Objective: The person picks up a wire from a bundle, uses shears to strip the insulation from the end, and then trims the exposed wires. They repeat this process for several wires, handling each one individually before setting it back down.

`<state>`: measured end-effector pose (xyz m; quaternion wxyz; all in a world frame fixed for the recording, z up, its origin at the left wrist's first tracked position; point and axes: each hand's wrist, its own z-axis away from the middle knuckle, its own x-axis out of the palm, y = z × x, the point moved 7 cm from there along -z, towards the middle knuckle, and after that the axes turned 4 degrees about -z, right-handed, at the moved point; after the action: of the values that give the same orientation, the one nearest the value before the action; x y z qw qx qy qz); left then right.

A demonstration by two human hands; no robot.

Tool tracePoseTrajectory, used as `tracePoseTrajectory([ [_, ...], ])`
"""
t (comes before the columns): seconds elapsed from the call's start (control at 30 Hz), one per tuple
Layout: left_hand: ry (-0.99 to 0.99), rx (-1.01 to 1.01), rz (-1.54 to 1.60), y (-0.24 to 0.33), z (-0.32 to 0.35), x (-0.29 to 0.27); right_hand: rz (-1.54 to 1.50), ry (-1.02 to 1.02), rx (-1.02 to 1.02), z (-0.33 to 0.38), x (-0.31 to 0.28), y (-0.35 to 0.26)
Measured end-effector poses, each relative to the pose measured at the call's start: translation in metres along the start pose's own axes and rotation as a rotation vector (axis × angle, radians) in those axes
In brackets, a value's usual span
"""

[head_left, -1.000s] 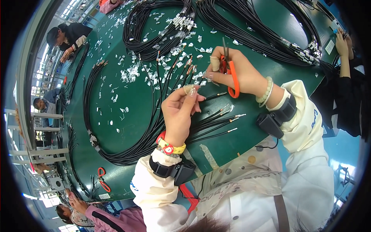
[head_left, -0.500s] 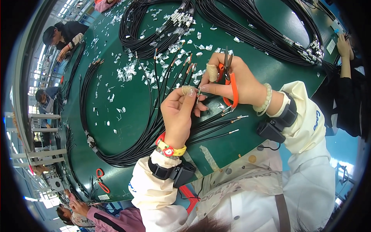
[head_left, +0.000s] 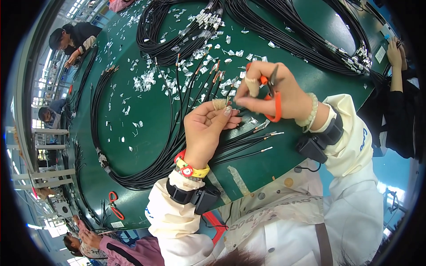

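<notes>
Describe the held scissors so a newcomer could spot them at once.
Over the green table, find the camera wearer's right hand. It holds the orange-handled scissors. Unlike the similar pair lying at lower left, these are off the table.

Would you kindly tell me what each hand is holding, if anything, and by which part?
The right hand holds scissors by their orange handles. What the left hand pinches, if anything, is too hidden to tell.
</notes>
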<state>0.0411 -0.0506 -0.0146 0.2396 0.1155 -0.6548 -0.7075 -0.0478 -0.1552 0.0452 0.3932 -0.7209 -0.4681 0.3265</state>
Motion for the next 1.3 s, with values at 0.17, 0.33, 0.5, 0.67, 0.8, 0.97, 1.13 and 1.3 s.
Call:
tracePoseTrajectory([
  [0.17, -0.011, 0.027, -0.079, 0.002, -0.001, 0.000, 0.096, 0.121, -0.058, -0.003, -0.006, 0.009],
  [0.33, -0.003, 0.014, -0.062, 0.004, -0.003, -0.005, 0.289, -0.028, -0.150, -0.008, 0.005, -0.004],
  [0.5, -0.001, 0.014, -0.063, 0.006, -0.004, -0.010, -0.008, 0.138, 0.063, -0.013, 0.001, 0.018],
  [0.67, 0.001, 0.025, -0.012, 0.006, -0.005, -0.017, -0.118, 0.108, 0.218, -0.015, 0.012, 0.030],
  [0.8, -0.014, 0.030, -0.007, 0.006, -0.006, -0.016, -0.170, 0.114, 0.239, -0.014, 0.012, 0.035],
  [0.97, -0.020, 0.035, -0.021, 0.006, -0.004, -0.013, -0.242, 0.117, 0.252, -0.012, 0.012, 0.036],
  [1.13, -0.016, 0.021, 0.002, 0.003, -0.003, -0.007, -0.153, 0.138, 0.167, -0.009, 0.006, 0.027],
  [1.3, -0.042, 0.000, -0.024, 0.005, -0.003, -0.005, -0.050, 0.131, 0.061, -0.010, 0.004, 0.020],
])
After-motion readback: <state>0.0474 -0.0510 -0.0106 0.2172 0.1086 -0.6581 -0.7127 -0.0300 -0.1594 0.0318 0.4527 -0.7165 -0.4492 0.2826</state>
